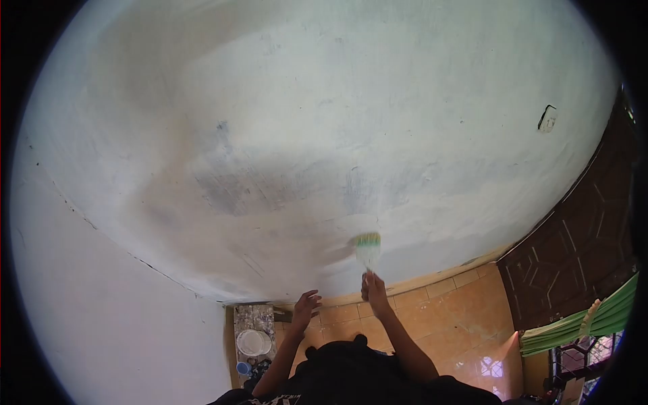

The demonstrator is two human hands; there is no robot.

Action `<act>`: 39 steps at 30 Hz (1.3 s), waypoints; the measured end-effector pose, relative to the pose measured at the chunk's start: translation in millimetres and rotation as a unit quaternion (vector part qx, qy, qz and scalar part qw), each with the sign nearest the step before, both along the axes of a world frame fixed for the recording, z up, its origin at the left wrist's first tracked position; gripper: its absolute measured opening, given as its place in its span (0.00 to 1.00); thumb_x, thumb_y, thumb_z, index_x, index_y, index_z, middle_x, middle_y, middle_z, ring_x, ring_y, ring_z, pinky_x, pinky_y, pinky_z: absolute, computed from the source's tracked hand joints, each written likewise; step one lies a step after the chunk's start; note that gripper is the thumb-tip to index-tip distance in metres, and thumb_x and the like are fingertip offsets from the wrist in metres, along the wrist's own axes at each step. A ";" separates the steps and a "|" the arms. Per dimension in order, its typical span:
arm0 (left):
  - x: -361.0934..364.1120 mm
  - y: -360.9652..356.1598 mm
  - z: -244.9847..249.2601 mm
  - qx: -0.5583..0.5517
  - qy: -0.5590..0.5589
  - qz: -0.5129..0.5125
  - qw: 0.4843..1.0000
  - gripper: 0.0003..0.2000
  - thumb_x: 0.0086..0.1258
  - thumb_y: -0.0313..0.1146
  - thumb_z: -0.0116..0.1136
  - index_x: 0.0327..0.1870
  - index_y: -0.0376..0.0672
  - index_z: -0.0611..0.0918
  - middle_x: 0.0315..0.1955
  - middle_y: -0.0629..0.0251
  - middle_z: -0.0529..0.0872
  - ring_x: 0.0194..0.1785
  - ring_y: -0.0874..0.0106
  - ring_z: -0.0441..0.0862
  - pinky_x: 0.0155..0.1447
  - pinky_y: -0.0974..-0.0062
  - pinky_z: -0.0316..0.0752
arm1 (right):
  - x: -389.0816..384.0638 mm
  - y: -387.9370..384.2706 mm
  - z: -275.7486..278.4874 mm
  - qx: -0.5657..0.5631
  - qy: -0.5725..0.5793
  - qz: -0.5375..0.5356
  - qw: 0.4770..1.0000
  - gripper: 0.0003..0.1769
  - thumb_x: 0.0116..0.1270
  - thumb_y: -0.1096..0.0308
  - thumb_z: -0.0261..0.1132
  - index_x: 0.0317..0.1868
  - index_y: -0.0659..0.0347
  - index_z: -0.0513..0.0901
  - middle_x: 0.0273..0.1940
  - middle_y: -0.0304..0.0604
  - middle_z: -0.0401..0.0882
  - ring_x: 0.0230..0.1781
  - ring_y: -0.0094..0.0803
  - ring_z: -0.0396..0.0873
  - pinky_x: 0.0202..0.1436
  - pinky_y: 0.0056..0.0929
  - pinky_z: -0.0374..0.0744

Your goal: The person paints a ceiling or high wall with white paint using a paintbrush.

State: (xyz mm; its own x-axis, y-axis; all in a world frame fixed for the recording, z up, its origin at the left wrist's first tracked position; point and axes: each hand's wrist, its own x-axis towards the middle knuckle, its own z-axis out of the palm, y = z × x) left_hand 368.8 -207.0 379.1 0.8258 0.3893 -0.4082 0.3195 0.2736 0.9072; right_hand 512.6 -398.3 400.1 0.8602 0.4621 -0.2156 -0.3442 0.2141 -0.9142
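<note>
My right hand [373, 290] is closed around the handle of a wide paintbrush [368, 252], whose bristles point up and meet, or nearly meet, the lower part of the white wall [405, 128]. Green and yellowish colour shows on the bristles. To the left, my left hand [306, 312] is held near the foot of the wall with its fingers apart and nothing in them. Grey, patchy marks and darker smears spread over the wall above and left of the brush.
A paint-spattered bench [251, 315] at lower left carries a white tub [254, 342]; a blue cup [243, 368] is close by. Orange tiles [466, 314] cover the floor. At right are a switch plate [549, 119], a dark panelled door [574, 236] and a green curtain [560, 334].
</note>
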 end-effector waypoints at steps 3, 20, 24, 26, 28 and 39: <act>4.9 2.4 -2.7 -0.006 -0.007 0.009 1.000 0.18 0.76 0.41 0.50 0.64 0.50 0.73 0.53 0.66 0.81 0.54 0.72 0.79 0.56 0.69 0.73 | -0.6 -17.6 -40.2 -0.038 0.108 0.018 0.993 0.16 0.78 0.52 0.50 0.38 0.56 0.70 0.19 0.25 0.55 0.14 0.13 0.51 0.16 0.17 0.52; 67.5 18.7 62.0 0.020 -0.116 0.087 0.989 0.34 0.75 0.41 0.53 0.77 0.57 0.50 0.53 0.61 0.80 0.54 0.70 0.80 0.54 0.67 0.75 | 32.9 -32.0 242.6 0.031 -0.146 0.096 0.984 0.21 0.77 0.46 0.50 0.35 0.55 0.71 0.18 0.22 0.52 0.15 0.11 0.47 0.17 0.16 0.48; 71.0 9.4 73.2 0.029 -0.124 0.106 0.986 0.38 0.74 0.41 0.55 0.78 0.58 0.45 0.53 0.59 0.80 0.54 0.68 0.80 0.54 0.66 0.75 | 63.5 -21.7 241.8 0.079 -0.184 0.048 0.979 0.22 0.78 0.45 0.49 0.33 0.55 0.69 0.18 0.23 0.51 0.15 0.12 0.46 0.17 0.17 0.48; 70.6 3.0 82.6 0.037 -0.115 0.117 0.986 0.39 0.74 0.41 0.56 0.78 0.59 0.44 0.53 0.59 0.80 0.53 0.68 0.81 0.53 0.66 0.76 | 83.8 -14.5 199.4 0.080 -0.197 0.031 0.977 0.23 0.78 0.46 0.48 0.32 0.55 0.68 0.18 0.24 0.51 0.15 0.12 0.47 0.18 0.18 0.49; 70.1 0.6 85.4 0.040 -0.108 0.132 0.985 0.40 0.74 0.41 0.56 0.78 0.59 0.42 0.53 0.60 0.80 0.52 0.68 0.81 0.53 0.67 0.76 | 86.5 -14.8 136.2 0.070 -0.175 0.028 0.982 0.23 0.79 0.47 0.47 0.30 0.55 0.67 0.18 0.26 0.54 0.15 0.15 0.50 0.18 0.19 0.53; 71.4 11.3 81.3 0.047 -0.117 0.115 0.985 0.40 0.74 0.45 0.55 0.79 0.58 0.42 0.52 0.60 0.82 0.50 0.70 0.80 0.53 0.69 0.76 | 21.3 -38.5 -52.0 -0.068 0.153 0.120 0.978 0.15 0.78 0.52 0.49 0.42 0.55 0.70 0.21 0.25 0.57 0.16 0.15 0.54 0.19 0.17 0.56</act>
